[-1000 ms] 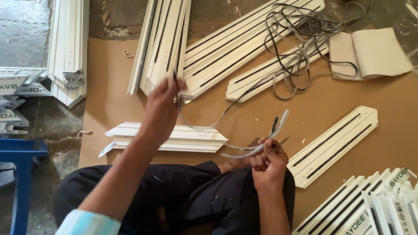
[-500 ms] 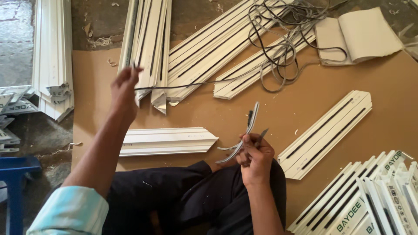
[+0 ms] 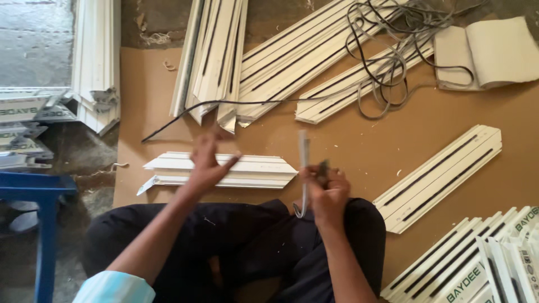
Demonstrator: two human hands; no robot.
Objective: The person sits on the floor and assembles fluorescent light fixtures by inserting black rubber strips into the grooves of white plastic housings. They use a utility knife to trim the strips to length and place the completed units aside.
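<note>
I sit on a brown cardboard sheet (image 3: 337,134), dark trousers in the foreground. My left hand (image 3: 206,164) is blurred, fingers apart, holding nothing, and hovers over a short white plastic profile piece with mitred ends (image 3: 264,171). My right hand (image 3: 327,193) is closed on a slim grey metal hand tool (image 3: 304,160) that looks like shears and points upright. A long black rubber strip (image 3: 224,104) lies loose on the cardboard. It runs from near my left hand up to a tangled coil (image 3: 387,62) at the far right.
Stacks of white slotted profiles lie ahead (image 3: 213,56), at the far middle (image 3: 303,62), right (image 3: 443,174) and bottom right (image 3: 477,258). More are piled at the left (image 3: 98,67). A rolled beige sheet (image 3: 494,50) is top right. A blue stool (image 3: 39,191) stands left on the concrete floor.
My left hand has let go of the black strip and dropped from high up to the short white profile. The strip now lies on the cardboard. The tool in my right hand has turned upright.
</note>
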